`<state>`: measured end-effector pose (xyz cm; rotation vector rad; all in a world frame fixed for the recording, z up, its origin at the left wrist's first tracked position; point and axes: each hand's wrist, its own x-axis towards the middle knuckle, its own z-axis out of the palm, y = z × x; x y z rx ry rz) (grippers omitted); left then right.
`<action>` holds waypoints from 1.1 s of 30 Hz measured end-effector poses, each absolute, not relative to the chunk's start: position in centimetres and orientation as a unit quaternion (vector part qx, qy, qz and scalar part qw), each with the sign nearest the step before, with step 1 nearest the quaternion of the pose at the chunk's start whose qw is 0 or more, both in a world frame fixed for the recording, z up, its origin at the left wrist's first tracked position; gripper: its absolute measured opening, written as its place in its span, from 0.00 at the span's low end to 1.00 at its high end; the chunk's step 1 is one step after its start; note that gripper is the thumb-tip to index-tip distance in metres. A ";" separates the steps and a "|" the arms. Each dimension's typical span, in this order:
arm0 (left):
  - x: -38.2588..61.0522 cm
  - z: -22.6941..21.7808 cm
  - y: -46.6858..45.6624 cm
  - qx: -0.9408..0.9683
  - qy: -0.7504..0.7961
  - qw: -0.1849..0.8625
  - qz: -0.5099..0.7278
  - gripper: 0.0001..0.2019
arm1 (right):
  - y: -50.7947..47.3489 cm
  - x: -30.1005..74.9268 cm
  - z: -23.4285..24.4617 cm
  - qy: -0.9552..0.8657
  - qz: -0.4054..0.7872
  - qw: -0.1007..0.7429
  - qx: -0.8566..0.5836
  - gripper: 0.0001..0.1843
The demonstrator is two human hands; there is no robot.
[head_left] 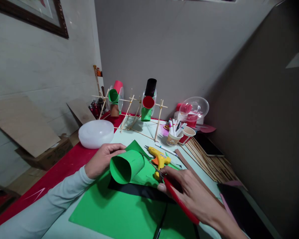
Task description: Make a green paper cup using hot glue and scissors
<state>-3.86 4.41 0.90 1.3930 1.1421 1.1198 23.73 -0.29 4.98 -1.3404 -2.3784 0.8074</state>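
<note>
My left hand [103,161] holds a green paper piece from behind, its fingers partly hidden by a rolled green paper tube [136,162]. The tube's open end faces me. In my right hand [183,187] is a pair of scissors with red handles [180,200]. The blades point up and left, with their tips at the green paper beside the tube's far end. Just behind the blades lies a yellow hot glue gun [159,157]. Beneath both hands are a large green paper sheet [112,209] and a black paper strip [139,191].
Two stick frames with paper tubes [149,103] stand at the back. A white plastic bowl [96,134] is at the left. Paper cups [173,139] with markers stand at the right, near bundled wooden sticks [201,154]. A black pen [160,222] lies in front.
</note>
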 end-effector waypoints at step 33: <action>-3.1 1.3 4.2 0.524 0.482 0.493 0.499 0.14 | -0.2 23.6 4.6 -0.803 0.327 0.146 -0.476 0.18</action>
